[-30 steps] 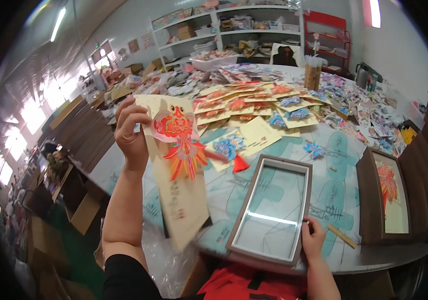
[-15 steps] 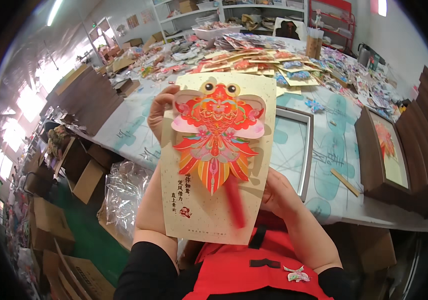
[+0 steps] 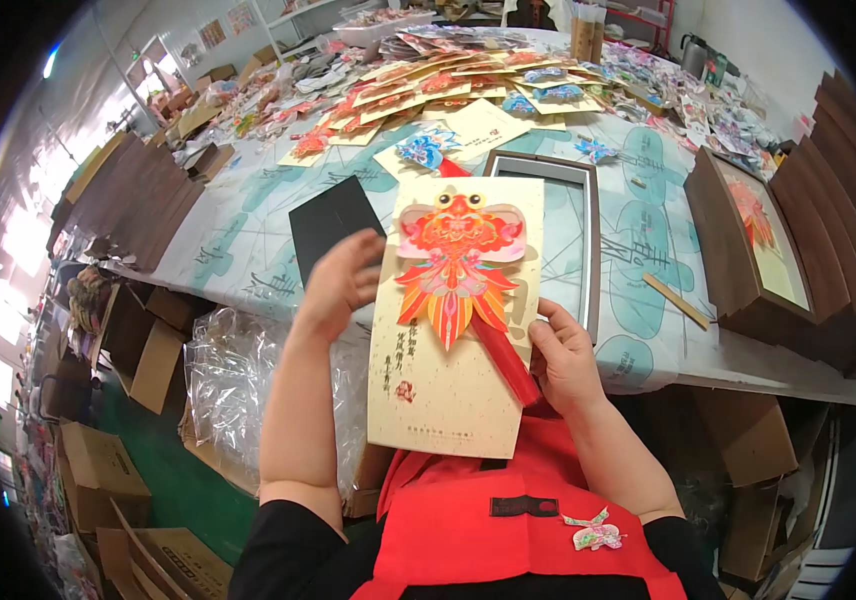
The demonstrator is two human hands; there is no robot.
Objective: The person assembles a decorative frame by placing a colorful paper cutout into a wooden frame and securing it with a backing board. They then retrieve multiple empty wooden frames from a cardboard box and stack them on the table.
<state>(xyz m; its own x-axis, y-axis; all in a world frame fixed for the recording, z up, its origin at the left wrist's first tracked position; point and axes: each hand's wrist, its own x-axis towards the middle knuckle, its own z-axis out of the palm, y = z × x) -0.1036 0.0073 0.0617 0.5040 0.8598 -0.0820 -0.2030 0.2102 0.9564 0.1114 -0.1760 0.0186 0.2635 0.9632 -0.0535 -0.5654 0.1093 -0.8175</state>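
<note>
A cream card (image 3: 428,410) with a red and orange paper goldfish kite (image 3: 460,240) raised on its front is held upright before me. A red ribbon strip (image 3: 508,365) hangs from the fish toward the card's lower right. My right hand (image 3: 563,355) pinches the card's right edge, thumb in front. Beside the left edge my left hand (image 3: 345,280) is open, fingers spread and apart from the card. A black board (image 3: 333,225) lies on the table behind that hand. Behind the card lies a brown picture frame (image 3: 593,230), partly hidden.
Brown frames stand at the right, the nearest framed fish picture (image 3: 758,230) facing left. A wooden strip (image 3: 676,301) lies near them. Fish cards (image 3: 438,90) are heaped at the back. Brown boards (image 3: 133,200) are stacked left, above cardboard boxes and clear plastic wrapping (image 3: 248,370).
My left hand has let go of the card and opened beside it. The card has moved right and slightly down in my right hand. The view has tilted lower, showing the black board.
</note>
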